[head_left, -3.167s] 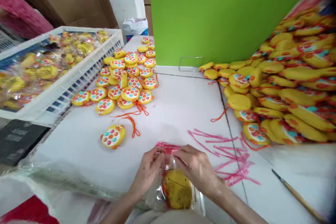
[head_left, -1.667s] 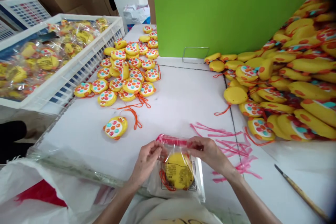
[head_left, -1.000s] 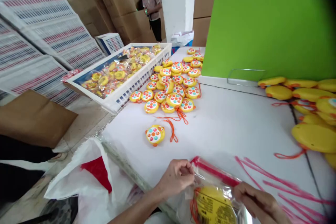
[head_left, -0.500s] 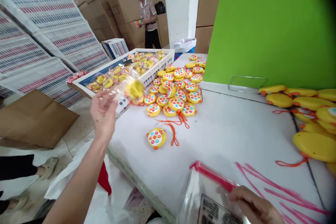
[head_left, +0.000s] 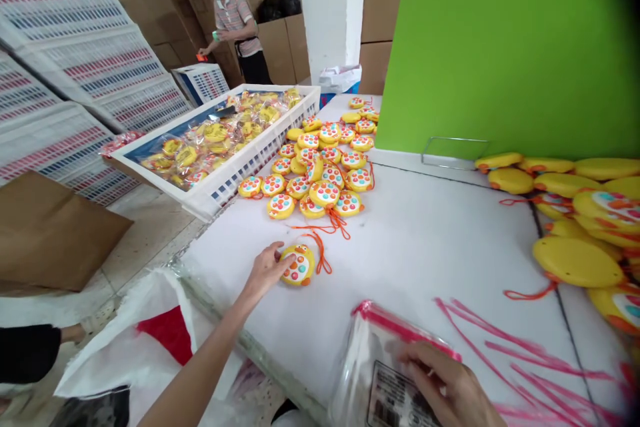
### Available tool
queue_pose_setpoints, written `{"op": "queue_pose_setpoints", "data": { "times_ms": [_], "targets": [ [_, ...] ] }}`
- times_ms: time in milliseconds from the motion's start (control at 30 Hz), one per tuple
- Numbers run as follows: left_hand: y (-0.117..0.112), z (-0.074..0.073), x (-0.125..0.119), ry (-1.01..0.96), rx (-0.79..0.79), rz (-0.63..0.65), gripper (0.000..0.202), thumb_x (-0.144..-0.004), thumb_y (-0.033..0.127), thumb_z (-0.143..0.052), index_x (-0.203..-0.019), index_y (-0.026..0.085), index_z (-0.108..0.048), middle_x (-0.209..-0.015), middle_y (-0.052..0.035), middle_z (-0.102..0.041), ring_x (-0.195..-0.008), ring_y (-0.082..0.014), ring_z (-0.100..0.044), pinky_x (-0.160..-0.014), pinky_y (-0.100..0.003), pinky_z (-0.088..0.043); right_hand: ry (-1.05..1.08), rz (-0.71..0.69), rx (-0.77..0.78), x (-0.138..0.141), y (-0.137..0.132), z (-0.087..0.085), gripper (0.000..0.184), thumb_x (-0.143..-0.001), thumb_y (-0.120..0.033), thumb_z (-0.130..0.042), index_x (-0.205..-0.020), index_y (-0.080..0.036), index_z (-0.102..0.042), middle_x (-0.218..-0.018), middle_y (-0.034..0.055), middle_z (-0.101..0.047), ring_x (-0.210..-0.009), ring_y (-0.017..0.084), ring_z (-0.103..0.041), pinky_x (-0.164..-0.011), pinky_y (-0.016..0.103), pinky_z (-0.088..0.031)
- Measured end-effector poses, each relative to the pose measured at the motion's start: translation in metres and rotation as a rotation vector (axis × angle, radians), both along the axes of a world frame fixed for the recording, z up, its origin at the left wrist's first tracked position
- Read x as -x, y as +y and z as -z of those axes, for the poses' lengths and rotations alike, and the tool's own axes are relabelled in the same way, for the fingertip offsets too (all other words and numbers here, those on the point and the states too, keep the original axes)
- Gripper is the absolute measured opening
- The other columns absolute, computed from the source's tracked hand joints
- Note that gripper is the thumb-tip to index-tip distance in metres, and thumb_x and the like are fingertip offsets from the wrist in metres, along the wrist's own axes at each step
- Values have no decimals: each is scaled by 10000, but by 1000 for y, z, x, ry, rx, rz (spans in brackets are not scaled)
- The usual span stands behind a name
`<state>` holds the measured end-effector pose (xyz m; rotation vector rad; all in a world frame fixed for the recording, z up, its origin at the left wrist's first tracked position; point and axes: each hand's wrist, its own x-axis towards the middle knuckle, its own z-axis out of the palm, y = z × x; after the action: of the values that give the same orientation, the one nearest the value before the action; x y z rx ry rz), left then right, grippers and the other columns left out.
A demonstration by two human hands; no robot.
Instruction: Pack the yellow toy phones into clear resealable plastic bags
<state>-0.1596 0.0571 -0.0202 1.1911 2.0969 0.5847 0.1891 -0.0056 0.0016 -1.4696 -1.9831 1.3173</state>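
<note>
My left hand (head_left: 266,269) reaches across the white table (head_left: 430,240) and its fingers close on a lone yellow chick toy (head_left: 299,265) with coloured dots and an orange cord. My right hand (head_left: 445,383) rests at the near edge on a stack of clear plastic bags (head_left: 373,373) with a pink strip along the top, fingers pressed on the top bag. A cluster of the same dotted toys (head_left: 320,167) lies beyond the left hand.
A white crate (head_left: 215,147) of bagged toys stands at the table's left. A big heap of yellow toys (head_left: 585,213) fills the right side. Pink strips (head_left: 505,353) litter the near right. A green panel (head_left: 510,47) stands behind. Another person (head_left: 235,20) stands by cartons at the back.
My left hand tossed the bagged toy toward the white crate, then came down to the lone chick toy. My right hand stayed on the stack of bags.
</note>
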Motion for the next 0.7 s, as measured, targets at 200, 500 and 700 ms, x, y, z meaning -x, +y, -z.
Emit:
{"op": "queue_pose_setpoints", "data": {
  "times_ms": [200,500,700],
  "targets": [
    [-13,0,-19,-214,5,-33,499,-719,508,-602,-1031,119,-632,-782,-65,-654,-708,-195,-609,-571,-247,-445,2,-156,-27,32,11,-16,209,-932,-269,-375,-973,-240,-578,-857,11,-631,-709,152,-600,-615,252,-501],
    [-23,-29,-74,-724,58,-57,471,-725,488,-639,-1016,117,-626,-906,-82,-671,-775,-192,-630,-615,-253,-489,-78,-92,-398,58,17,-17,432,-865,-102,-433,-1273,-244,-431,-1353,103,-385,-1210,233,-437,-947,399,-487],
    [-33,-32,-117,-969,133,-45,386,-721,409,-675,-978,129,-604,-862,-64,-665,-766,-178,-626,-657,-259,-487,-208,-150,-554,50,16,-17,558,-849,-52,-437,-1365,-248,-353,-1442,103,-279,-1310,289,-269,-998,509,-422]
  ]
}}
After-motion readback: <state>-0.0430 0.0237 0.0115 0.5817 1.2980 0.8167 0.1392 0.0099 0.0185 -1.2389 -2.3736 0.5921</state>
